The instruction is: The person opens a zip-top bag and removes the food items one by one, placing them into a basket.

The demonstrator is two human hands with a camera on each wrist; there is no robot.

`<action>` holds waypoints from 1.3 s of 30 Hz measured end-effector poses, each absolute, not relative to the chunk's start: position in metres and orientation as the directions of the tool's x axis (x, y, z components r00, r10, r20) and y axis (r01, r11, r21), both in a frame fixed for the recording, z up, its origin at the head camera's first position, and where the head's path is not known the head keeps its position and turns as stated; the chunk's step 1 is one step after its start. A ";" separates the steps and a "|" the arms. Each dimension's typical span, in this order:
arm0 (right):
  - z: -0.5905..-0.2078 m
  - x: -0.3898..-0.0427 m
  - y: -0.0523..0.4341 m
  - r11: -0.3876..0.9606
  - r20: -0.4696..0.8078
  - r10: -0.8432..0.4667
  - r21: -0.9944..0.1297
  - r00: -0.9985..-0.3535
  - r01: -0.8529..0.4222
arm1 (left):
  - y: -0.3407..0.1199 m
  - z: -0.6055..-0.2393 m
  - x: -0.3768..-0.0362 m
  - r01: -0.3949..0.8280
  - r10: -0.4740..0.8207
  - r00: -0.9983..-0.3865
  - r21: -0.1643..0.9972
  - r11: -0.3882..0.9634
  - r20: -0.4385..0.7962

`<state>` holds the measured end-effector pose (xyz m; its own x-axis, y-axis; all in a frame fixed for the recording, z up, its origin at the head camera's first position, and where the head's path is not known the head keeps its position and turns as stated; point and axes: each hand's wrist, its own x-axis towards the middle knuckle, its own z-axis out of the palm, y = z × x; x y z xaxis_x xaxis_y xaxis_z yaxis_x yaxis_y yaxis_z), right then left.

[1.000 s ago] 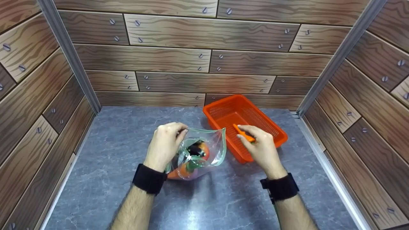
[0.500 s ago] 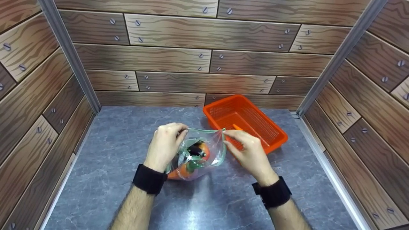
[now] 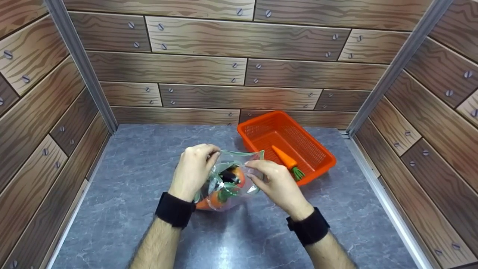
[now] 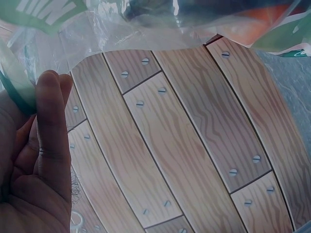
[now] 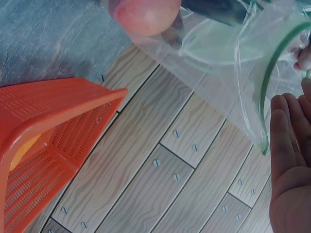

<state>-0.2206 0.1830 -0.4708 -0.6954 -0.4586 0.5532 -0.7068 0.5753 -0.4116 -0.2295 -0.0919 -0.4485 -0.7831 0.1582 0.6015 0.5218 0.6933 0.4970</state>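
Observation:
A clear plastic bag (image 3: pixel 239 183) with a green rim stands on the grey tabletop, its mouth open upward. Inside it are orange, red and dark toy vegetables. My left hand (image 3: pixel 212 154) pinches the bag's left rim; in the left wrist view the thumb (image 4: pixel 51 126) presses on the green edge of the bag (image 4: pixel 97 34). My right hand (image 3: pixel 254 170) reaches over the bag's right rim with straight fingers (image 5: pixel 289 145) beside the bag (image 5: pixel 228 53), holding nothing. An orange toy carrot (image 3: pixel 285 158) lies in the orange basket (image 3: pixel 321 153).
The orange mesh basket (image 5: pixel 53 111) sits just right of the bag, near the back wall. Wood-pattern walls close in the back and both sides. A metal rail (image 3: pixel 388 209) runs along the table's right edge.
My right hand let go of the carrot in the basket and moved left to the bag's mouth. The left hand and bag have stayed put.

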 end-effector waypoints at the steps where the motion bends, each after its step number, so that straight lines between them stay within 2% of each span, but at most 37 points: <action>1: -0.472 -0.221 0.182 0.576 0.538 -0.465 -0.419 -0.703 -0.702 | -0.092 -0.448 -0.229 0.521 0.157 -0.785 0.501 0.692 0.599; 5: -0.475 -0.222 0.177 0.591 0.485 -0.487 -0.430 -0.727 -0.683 | -0.092 -0.447 -0.229 0.516 0.156 -0.791 0.507 0.691 0.592; 17: -0.487 -0.229 0.164 0.612 0.416 -0.558 -0.377 -0.718 -0.695 | -0.092 -0.448 -0.230 0.519 0.159 -0.788 0.502 0.692 0.595; 26: -0.491 -0.231 0.155 0.652 0.337 -0.576 -0.361 -0.745 -0.667 | -0.092 -0.451 -0.230 0.509 0.158 -0.799 0.513 0.692 0.580; 39: -0.501 -0.238 0.139 0.706 0.299 -0.591 -0.257 -0.749 -0.660 | -0.091 -0.451 -0.230 0.507 0.156 -0.798 0.508 0.696 0.582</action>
<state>-0.2377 0.1385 -0.5008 -0.7490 -0.5914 0.2989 -0.6600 0.7058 -0.2573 -0.2301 -0.0911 -0.4510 -0.7980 0.1560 0.5822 0.5070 0.6960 0.5084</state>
